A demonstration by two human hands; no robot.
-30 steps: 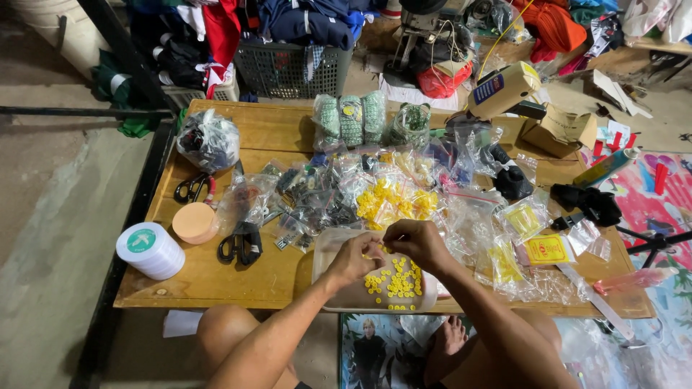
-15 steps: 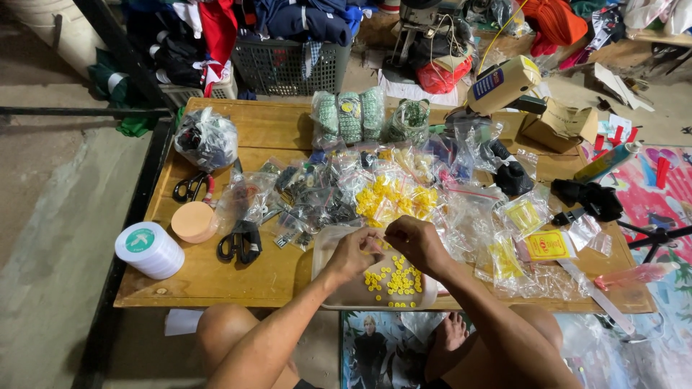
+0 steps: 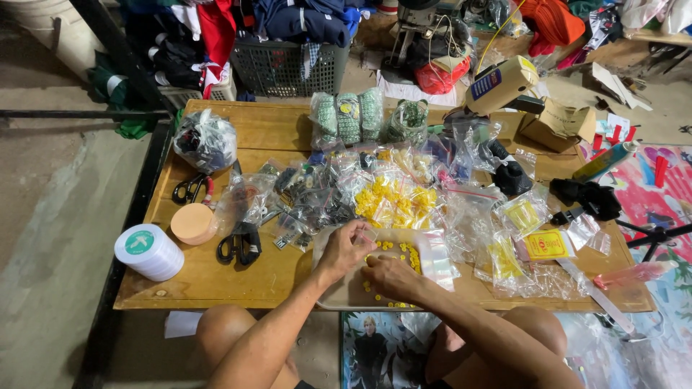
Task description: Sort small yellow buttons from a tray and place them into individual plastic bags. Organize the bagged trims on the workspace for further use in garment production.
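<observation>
Small yellow pieces [image 3: 409, 253] lie loose on a pale tray [image 3: 344, 297] under both hands. Left hand [image 3: 346, 248] and right hand [image 3: 389, 277] close together, fingertips pinched over pieces; exact grip cannot tell. Black scissors [image 3: 240, 243] left of left hand; clear bags [image 3: 504, 259] right.

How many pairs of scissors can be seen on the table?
2. The red-handled scissors lie near the table's left edge, beside the dark bag. The black scissors lie nearer the front, right of the round orange lid. More may be hidden under the plastic bags.
</observation>
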